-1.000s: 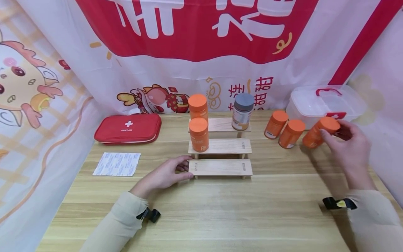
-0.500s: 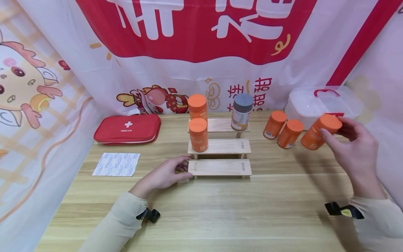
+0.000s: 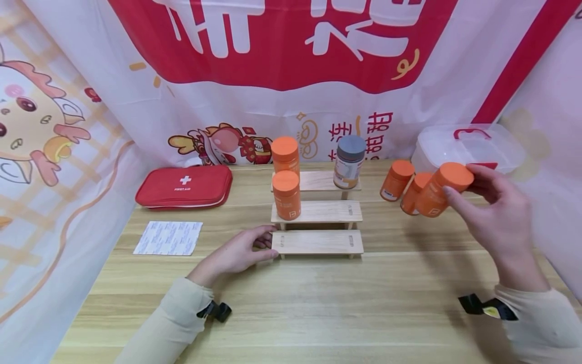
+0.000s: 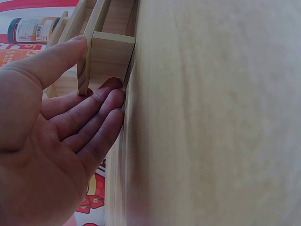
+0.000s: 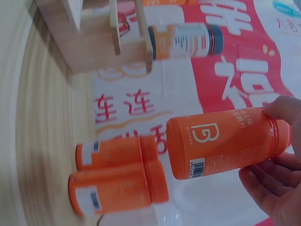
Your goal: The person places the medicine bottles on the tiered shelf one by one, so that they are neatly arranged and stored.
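My right hand (image 3: 506,215) grips an orange pill bottle (image 3: 436,194) near its lid and holds it tilted above the table. In the right wrist view, the bottle's label (image 5: 204,136) faces the camera. Behind it stand two more orange bottles, one at the left (image 3: 395,182) and one partly covered (image 3: 411,194). At the left end of a three-step wooden rack (image 3: 318,241), my left hand (image 3: 243,247) holds the lowest step, thumb (image 4: 66,54) at one corner and fingers (image 4: 96,106) at the other. Orange bottles stand on the middle (image 3: 287,197) and top (image 3: 285,154) steps.
A grey-lidded bottle (image 3: 349,164) stands on the top step's right. The red first aid pouch (image 3: 184,187) and a white printed packet (image 3: 168,238) lie at the left. A translucent box (image 3: 468,146) with a red handle sits at the back right, before the printed cloth.
My right hand has lifted the orange pill bottle off the table and carried it left, so it now overlaps a standing bottle. My left hand stays at the rack.
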Tool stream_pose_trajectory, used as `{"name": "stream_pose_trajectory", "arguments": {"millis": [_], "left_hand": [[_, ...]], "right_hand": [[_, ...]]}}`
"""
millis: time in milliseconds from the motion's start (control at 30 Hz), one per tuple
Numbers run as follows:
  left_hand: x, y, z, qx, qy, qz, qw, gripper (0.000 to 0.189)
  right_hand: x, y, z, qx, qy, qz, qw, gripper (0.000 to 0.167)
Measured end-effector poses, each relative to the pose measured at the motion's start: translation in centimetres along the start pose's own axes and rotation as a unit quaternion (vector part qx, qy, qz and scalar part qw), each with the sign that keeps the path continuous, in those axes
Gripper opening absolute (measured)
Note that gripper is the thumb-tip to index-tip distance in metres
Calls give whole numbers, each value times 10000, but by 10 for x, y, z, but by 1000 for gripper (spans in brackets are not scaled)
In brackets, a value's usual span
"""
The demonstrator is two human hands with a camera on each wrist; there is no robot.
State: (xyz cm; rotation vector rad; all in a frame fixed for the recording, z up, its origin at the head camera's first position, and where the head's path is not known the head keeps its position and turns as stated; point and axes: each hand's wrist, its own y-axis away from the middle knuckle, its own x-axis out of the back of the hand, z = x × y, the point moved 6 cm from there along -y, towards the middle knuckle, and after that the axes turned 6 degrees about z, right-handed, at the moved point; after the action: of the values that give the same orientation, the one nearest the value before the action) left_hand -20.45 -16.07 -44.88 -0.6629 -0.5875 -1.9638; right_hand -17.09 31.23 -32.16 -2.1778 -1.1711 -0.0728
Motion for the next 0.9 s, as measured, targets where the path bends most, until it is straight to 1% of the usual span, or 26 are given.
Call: {"name": "stream_pose_trajectory", "arguments": {"millis": [200, 367, 567, 767, 900], "left_hand": [[0, 0, -1, 7, 0, 6, 10000, 63], [-1, 0, -1, 23, 18, 7, 10000, 63], [-1, 0, -1, 23, -8, 12, 10000, 64], [0, 0, -1, 2, -26, 24, 10000, 63], [0, 0, -1, 1, -21, 15, 10000, 64]], "right_hand": [[-16, 4, -16, 331, -92, -319, 9989, 62], [-27, 8, -29, 571, -201, -470, 9971, 61], [-40, 11, -39, 644, -281, -670, 9953, 61], [-52, 16, -48, 656, -214, -859, 9939, 61], [-60, 20, -56, 735, -214, -976, 9923, 62]]}}
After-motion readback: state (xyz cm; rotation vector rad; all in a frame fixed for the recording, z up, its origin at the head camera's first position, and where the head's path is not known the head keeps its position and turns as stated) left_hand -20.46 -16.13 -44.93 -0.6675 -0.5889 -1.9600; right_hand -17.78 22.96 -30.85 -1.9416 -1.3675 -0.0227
